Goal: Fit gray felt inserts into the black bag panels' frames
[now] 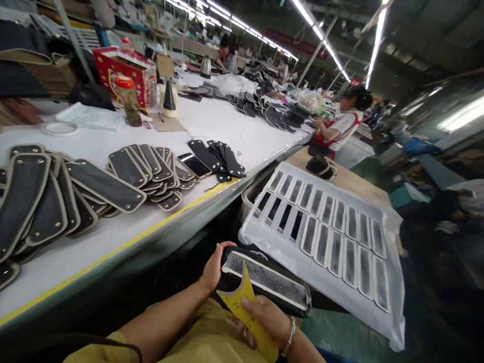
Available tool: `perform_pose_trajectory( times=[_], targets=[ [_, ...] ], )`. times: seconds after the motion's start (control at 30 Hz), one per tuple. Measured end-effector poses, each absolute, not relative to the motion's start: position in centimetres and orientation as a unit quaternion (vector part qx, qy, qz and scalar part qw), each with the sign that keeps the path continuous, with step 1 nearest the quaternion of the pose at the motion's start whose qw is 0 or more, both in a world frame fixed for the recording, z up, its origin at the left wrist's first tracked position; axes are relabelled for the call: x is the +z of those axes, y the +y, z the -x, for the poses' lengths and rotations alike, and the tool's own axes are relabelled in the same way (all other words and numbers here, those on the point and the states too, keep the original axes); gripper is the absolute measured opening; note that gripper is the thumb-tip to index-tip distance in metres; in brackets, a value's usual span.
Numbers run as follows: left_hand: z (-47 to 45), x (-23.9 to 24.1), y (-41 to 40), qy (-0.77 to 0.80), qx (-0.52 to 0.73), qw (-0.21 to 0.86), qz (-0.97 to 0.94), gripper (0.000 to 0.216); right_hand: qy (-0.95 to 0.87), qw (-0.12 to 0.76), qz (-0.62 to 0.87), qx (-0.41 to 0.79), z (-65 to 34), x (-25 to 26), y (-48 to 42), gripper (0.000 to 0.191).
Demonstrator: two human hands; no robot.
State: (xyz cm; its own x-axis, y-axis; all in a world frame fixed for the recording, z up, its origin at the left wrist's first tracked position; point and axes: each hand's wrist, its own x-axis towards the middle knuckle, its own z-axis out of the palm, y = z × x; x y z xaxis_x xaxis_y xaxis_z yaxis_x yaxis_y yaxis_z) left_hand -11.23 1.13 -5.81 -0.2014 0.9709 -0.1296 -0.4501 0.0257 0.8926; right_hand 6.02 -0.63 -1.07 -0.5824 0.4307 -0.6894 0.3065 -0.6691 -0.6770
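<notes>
My left hand (214,266) is closed around the far left end of a black padded piece (265,278), which has a grey strip with pale edging on its upper face. Most of those fingers are hidden behind it. Gripped in my right hand (266,319) is a flat yellow scraper-like tool (241,294) with a hollowed, curved end. Its pointed tip overlaps the near side of the padded piece in view; I cannot tell whether they touch. A bracelet (289,336) circles my right wrist.
Piles of black strips with pale borders (107,183) lie on the white table (180,218), near a phone (194,165) and a drink bottle (128,101). To the right, a white-covered rack (279,243) carries rows of similar strips. Beyond it sits a person (339,130).
</notes>
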Motion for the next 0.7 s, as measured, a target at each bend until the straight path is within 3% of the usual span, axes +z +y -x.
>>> perform_pose_trajectory(
  times=[0.2,0.33,0.47,0.53,0.7],
  targets=[
    [15.0,-6.7,-0.7,0.409,0.585,0.600,-0.362,0.048,-0.343,0.074,0.466,0.812,-6.8,-0.8,-1.3,0.060],
    [18.9,-6.3,-0.5,0.412,0.444,0.642,-0.471,0.076,-0.319,0.084,0.471,0.818,-5.8,-0.9,-1.5,0.058],
    [18.5,-4.6,3.2,0.397,0.462,0.601,-0.516,0.079,-0.287,0.082,0.479,0.826,-4.7,-1.1,-1.6,0.056],
    [17.5,-4.2,5.1,0.389,0.429,0.596,-0.556,0.071,-0.285,0.090,0.478,0.826,-4.1,-1.1,-1.7,0.057],
    [16.1,-5.2,6.6,0.399,0.332,0.626,-0.582,0.024,-0.261,0.103,0.484,0.829,-2.7,-0.5,-1.6,0.055]
  ],
)
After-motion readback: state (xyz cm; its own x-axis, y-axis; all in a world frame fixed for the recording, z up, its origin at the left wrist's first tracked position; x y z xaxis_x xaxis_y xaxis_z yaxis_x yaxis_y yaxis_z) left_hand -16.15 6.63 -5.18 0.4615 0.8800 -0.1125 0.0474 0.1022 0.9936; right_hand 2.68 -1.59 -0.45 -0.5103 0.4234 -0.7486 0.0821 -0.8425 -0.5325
